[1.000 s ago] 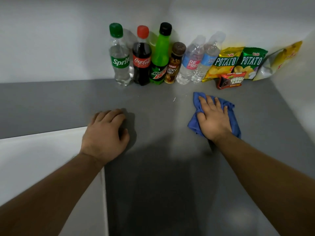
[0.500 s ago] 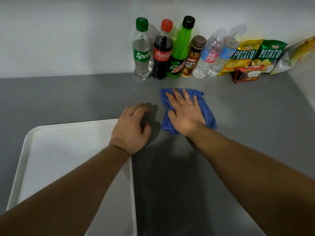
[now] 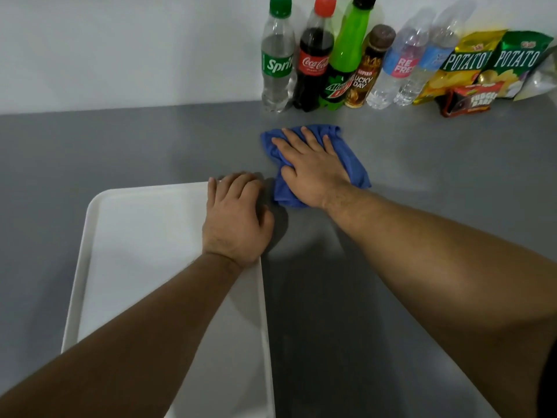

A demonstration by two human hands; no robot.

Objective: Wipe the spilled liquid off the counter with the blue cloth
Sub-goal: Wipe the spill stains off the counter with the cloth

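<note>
The blue cloth (image 3: 355,165) lies bunched on the grey counter (image 3: 150,146), in front of the row of bottles. My right hand (image 3: 310,167) presses flat on top of it, fingers spread toward the wall and thumb tucked into a fold. My left hand (image 3: 236,218) rests palm down on the far right corner of the white tray (image 3: 135,236), holding nothing, its fingertips at the tray's rim. About a hand's width separates the two hands. No liquid shows on the counter around the cloth.
Against the back wall stand a Sprite bottle (image 3: 277,61), a Coca-Cola bottle (image 3: 313,64), a Mountain Dew bottle (image 3: 343,61), a brown coffee bottle (image 3: 366,73) and two water bottles (image 3: 398,64). Potato chip bags (image 3: 464,64) and a red fudge bar pack (image 3: 473,99) lie further right.
My right hand has slid the blue cloth leftward along the counter, from in front of the water bottles to in front of the soda bottles, closer to my left hand.
</note>
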